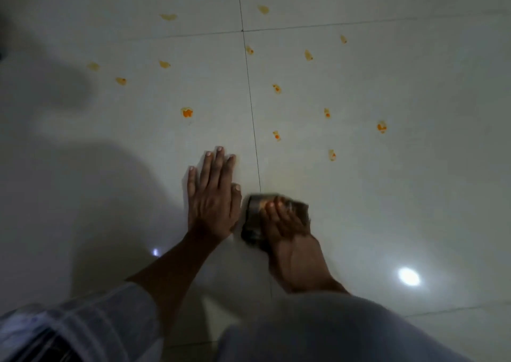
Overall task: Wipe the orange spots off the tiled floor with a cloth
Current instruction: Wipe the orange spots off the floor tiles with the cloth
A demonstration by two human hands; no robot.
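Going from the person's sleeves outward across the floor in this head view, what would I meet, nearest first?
Sleeves → cloth gripped by the right hand, with the left hand flat on the floor beside it → the nearest orange spots → tile joint crossing → farthest spots.

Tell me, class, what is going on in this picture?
A person is crouched over a pale tiled floor, cleaning it. The right hand presses a dark cloth onto the tiles, while the left hand lies flat on the floor beside it, fingers straight. Many orange spots are still scattered across the tiles ahead of the hands, on both sides of a grout line, so most of the wiping is yet to be done.
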